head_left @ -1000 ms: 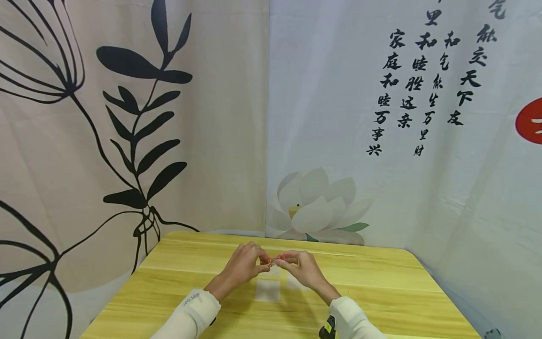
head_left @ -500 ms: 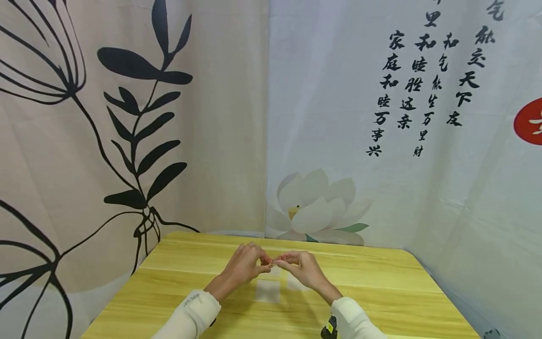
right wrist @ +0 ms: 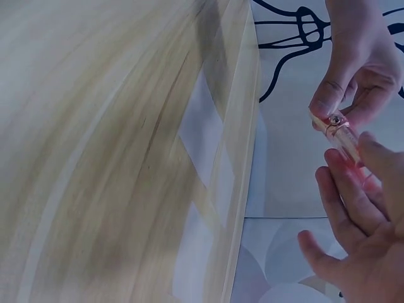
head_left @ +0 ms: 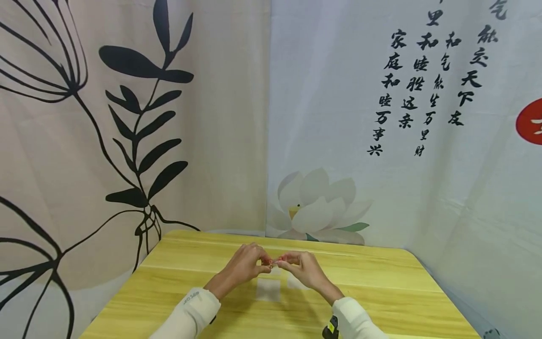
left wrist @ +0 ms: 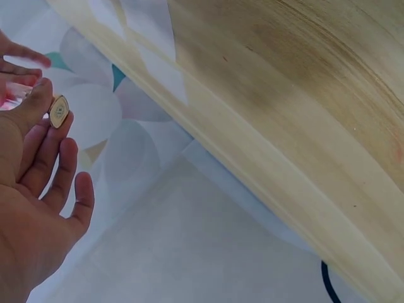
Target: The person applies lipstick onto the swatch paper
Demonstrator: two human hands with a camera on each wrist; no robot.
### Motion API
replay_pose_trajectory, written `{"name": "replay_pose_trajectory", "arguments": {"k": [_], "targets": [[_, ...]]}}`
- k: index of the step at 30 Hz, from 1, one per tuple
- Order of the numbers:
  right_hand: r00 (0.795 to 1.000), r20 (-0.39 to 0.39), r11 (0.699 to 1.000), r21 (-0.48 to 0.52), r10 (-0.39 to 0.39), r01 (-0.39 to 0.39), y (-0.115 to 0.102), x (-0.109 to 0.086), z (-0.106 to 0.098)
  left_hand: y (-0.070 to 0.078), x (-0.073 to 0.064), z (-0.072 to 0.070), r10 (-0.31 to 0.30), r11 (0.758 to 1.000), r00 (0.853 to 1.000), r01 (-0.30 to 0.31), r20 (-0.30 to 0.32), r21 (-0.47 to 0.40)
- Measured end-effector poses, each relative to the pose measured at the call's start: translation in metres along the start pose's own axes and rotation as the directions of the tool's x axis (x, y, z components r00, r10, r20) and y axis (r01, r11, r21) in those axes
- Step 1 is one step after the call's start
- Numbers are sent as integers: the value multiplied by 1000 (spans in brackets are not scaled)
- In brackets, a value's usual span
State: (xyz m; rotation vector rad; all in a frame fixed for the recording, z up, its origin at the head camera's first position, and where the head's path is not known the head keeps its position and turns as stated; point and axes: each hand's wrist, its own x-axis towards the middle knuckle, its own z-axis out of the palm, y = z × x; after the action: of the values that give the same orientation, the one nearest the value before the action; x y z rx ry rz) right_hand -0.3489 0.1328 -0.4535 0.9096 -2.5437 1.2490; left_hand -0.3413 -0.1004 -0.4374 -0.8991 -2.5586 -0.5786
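Observation:
Both hands meet above the table, each at one end of a small lipstick point(right wrist: 344, 141) with a clear tube, a gold end and pink at the other end. My left hand point(head_left: 243, 264) pinches the gold end between thumb and fingers; its flat oval base point(left wrist: 59, 112) faces outward in the left wrist view. On the clear, pinkish end, my right hand point(head_left: 306, 269) has its thumb and fingertips closed. The other fingers of the right hand spread loosely in the right wrist view. Fingers hide part of the tube.
White square patches point(head_left: 268, 290) lie on the yellow wood-grain table point(head_left: 364, 292) beneath the hands. A printed curtain point(head_left: 228, 117) with plants, a lotus and writing hangs behind the table's far edge. A dark device point(head_left: 330, 327) sits by the right sleeve.
Almost nothing differs. Both hands keep their places on the lipstick, and the head view shifts very slightly.

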Motion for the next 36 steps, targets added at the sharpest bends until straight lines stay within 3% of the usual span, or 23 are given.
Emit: {"name": "replay_pose_trajectory", "arguments": {"k": [16, 22, 28, 36], "targets": [[998, 13, 997, -38, -65, 66, -1, -1, -3, -2, 0, -5, -53, 989, 991, 69, 123, -131], [998, -26, 994, -94, -64, 62, -3, 0, -3, -2, 1, -4, -45, 986, 996, 57, 82, -155], [997, -39, 994, -93, -59, 55, -6, 0, -5, 0, 0, -4, -46, 994, 998, 49, 32, -99], [996, -25, 993, -85, -82, 79, -4, -1, -9, -3, -1, -6, -30, 994, 999, 34, 38, -100]]}}
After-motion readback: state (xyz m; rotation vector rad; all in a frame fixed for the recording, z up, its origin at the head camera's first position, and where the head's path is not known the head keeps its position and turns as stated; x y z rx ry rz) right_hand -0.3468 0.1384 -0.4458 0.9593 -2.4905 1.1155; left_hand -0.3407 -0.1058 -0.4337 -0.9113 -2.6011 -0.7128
